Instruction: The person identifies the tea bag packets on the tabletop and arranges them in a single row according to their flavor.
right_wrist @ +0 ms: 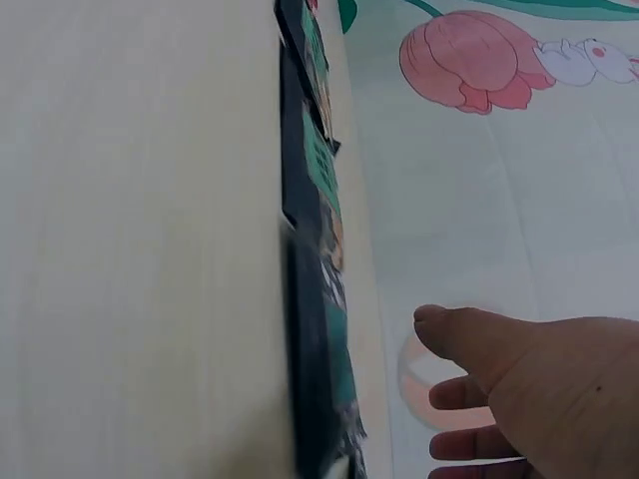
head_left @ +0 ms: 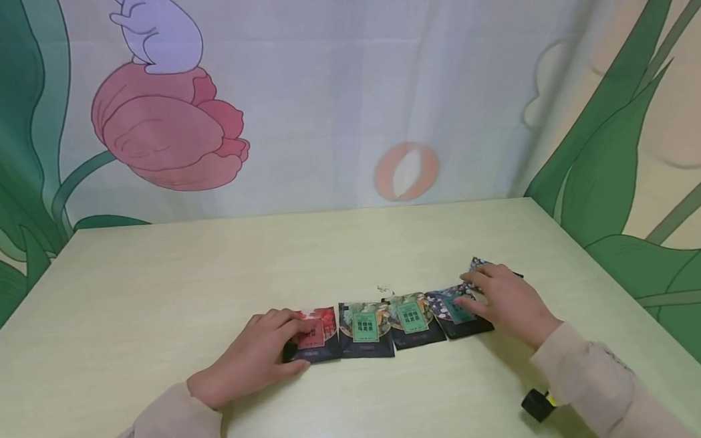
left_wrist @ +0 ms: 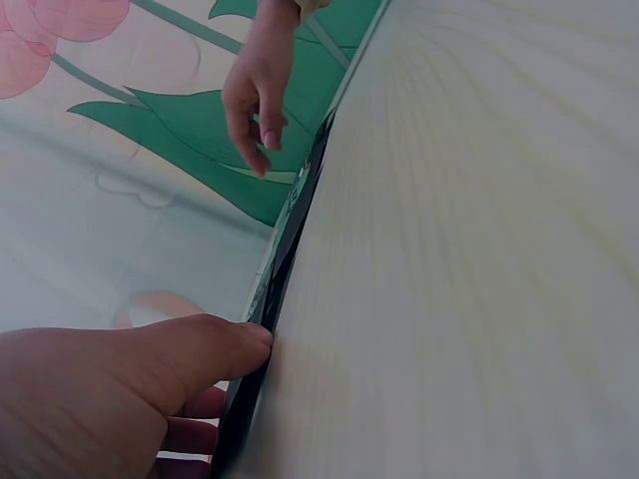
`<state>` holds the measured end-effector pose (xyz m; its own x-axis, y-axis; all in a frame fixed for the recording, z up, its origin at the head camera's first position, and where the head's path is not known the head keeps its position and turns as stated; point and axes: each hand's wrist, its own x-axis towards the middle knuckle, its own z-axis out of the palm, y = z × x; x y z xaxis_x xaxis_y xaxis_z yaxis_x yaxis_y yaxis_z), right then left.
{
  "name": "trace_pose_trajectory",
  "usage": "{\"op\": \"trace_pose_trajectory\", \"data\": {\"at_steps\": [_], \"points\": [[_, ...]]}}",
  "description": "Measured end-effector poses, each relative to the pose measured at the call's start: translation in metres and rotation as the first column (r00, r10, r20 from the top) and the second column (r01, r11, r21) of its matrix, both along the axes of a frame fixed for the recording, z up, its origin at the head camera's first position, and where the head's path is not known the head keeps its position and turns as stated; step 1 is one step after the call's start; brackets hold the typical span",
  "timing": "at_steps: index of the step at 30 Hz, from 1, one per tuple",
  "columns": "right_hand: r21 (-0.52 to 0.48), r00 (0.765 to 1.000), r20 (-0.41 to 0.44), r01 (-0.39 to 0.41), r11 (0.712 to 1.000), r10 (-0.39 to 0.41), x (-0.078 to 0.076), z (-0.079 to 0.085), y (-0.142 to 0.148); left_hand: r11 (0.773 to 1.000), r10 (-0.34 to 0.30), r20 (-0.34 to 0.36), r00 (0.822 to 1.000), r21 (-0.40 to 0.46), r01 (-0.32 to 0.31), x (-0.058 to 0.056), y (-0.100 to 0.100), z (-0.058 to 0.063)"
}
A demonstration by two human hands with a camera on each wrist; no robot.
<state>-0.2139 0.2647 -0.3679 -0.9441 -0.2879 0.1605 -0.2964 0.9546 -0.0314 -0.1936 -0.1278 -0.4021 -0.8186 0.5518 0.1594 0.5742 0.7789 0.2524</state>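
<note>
A row of small flat sachets lies on the table. At its left end my left hand (head_left: 262, 352) grips a red-and-dark sachet (head_left: 328, 344), thumb at the near edge and fingers over its left part. In the left wrist view the thumb (left_wrist: 225, 344) presses the dark edge. Two green-labelled sachets, one (head_left: 366, 338) beside the other (head_left: 413, 319), come next to it. My right hand (head_left: 509, 303) hovers with loosely spread fingers over a dark floral sachet (head_left: 461, 313); the right wrist view shows it apart from the row. Another patterned sachet (head_left: 478, 263) is mostly hidden behind it.
The pale wooden table (head_left: 209, 268) runs back to a printed cloth (head_left: 320, 113) with flowers and leaves. A small dark mark (head_left: 385, 289) shows just behind the row. Black wrist devices hang below both sleeves, one (head_left: 538, 405) under the right.
</note>
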Motion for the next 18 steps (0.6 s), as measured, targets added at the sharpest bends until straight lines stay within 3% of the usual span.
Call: {"op": "trace_pose_trajectory", "data": {"at_steps": [7,18], "points": [[-0.021,0.999,0.023,-0.045,0.999,0.046,-0.012,0.005,0.016,1.000,-0.004,-0.001,1.000,0.000,0.004,0.001,-0.001,0.000],[-0.040,0.987,0.093,-0.126,0.991,0.129,-0.034,0.000,0.040,1.000,-0.005,-0.008,1.000,0.014,0.005,0.001,0.000,0.001]]}}
